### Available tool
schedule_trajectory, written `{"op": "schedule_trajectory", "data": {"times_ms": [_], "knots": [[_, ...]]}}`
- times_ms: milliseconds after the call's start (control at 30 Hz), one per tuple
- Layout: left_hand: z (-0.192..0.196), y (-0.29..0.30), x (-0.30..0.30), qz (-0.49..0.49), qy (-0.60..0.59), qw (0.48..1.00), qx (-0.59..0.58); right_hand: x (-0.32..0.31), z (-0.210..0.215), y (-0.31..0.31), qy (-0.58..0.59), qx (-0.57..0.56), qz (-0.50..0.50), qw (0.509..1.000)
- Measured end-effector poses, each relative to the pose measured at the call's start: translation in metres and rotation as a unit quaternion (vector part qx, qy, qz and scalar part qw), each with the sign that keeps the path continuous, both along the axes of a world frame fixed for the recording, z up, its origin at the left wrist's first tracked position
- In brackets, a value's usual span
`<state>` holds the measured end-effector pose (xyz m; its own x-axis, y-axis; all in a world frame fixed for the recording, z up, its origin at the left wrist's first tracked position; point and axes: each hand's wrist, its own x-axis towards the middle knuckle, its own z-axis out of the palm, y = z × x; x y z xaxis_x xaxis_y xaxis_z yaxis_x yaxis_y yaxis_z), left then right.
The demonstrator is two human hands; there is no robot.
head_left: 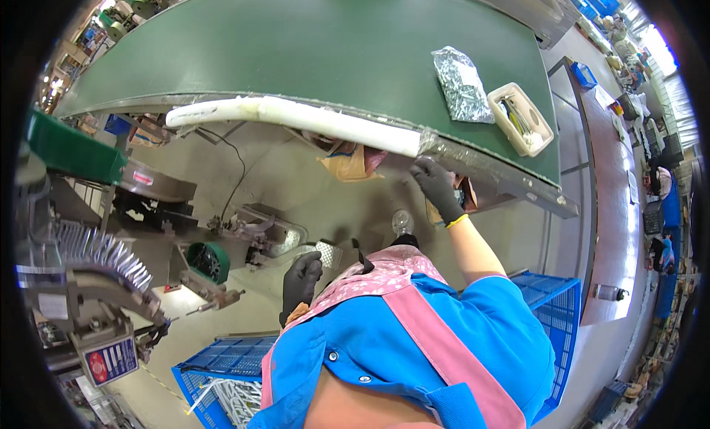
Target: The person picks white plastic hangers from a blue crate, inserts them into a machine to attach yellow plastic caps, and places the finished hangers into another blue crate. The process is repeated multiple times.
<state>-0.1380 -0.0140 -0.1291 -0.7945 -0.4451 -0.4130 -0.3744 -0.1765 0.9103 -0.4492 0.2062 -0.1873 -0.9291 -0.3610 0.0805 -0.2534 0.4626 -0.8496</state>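
Both hands wear dark gloves. My right hand (438,188) reaches forward to the near edge of a green-topped table (318,44). Its fingers are loosely bent and slightly apart, close under the right end of a white foam tube (333,124) that covers the edge. No object shows in them. Low on the left, beside my pink apron (377,270), is my left hand (301,281), its fingers curled in. Whether anything is inside them is hidden. On the table's right part lie a clear bag of small metal pieces (464,85) and a cream tray (543,137) with tools.
A machine with a green guard (74,148) and a row of metal pieces (103,248) stands at the left. Blue crates (551,299) flank me; the left crate (222,355) holds white rods. A brown table (606,207) carries a bottle (611,292) at the right.
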Motion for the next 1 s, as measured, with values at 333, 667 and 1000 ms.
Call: {"op": "schedule_trajectory", "data": {"times_ms": [333, 667, 1000], "knots": [[0.013, 0.08, -0.199, -0.1, 0.003, 0.991, -0.092, -0.226, 0.05, 0.075, 0.123, 0.016, -0.084, 0.989], [0.052, 0.105, -0.333, -0.192, 0.004, 0.966, -0.173, -0.329, 0.054, 0.073, 0.18, -0.03, -0.01, 0.983], [0.022, 0.072, -0.557, -0.274, 0.167, 0.868, -0.379, -0.434, 0.051, 0.042, 0.172, -0.04, 0.074, 0.982]]}}
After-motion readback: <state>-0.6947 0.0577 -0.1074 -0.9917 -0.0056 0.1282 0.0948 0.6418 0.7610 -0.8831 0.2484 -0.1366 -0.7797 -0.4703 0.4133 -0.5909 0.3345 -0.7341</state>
